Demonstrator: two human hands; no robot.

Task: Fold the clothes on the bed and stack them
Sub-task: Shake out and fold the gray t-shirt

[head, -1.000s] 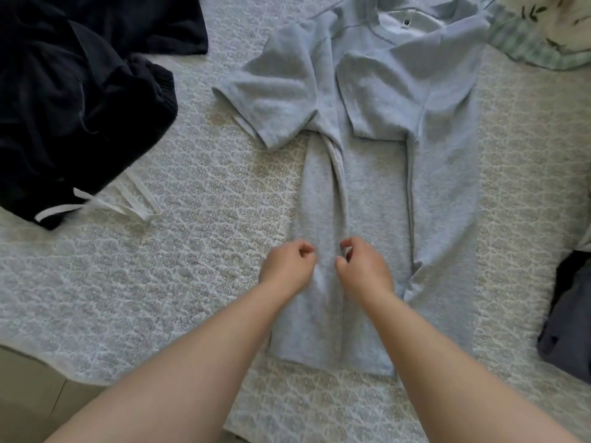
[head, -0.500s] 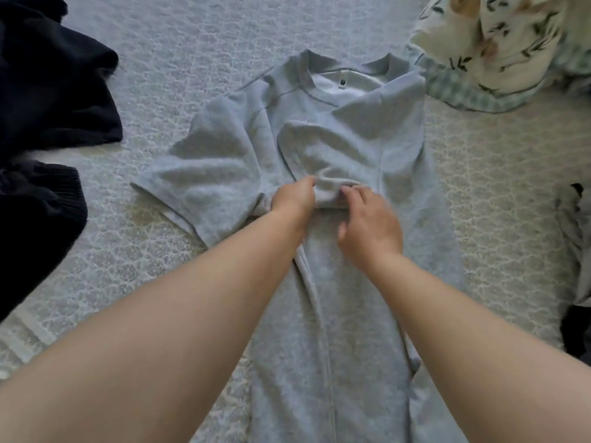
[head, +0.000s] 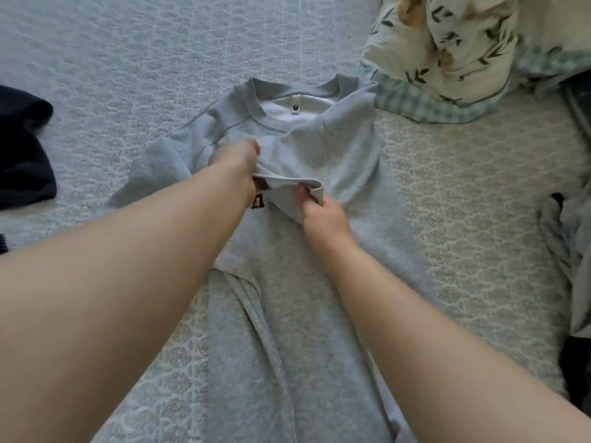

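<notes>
Grey T-shirt (head: 345,148) sleeve hem lifted, pinched by left hand (head: 238,161) and right hand (head: 323,214).

A pale quilted bedspread (head: 463,193) with a raised leaf-like pattern covers the bed across the whole view. At the top right lies a cream pillow (head: 447,36) printed with dark green leaves and tan blotches, bunched and tilted. Beneath its lower edge, touching it, a light blue and white checked cloth (head: 415,103) spreads onto the bedspread. A dark strap-like band (head: 575,107) runs down the far right edge, just beside the pillow; what it belongs to cannot be told.
</notes>
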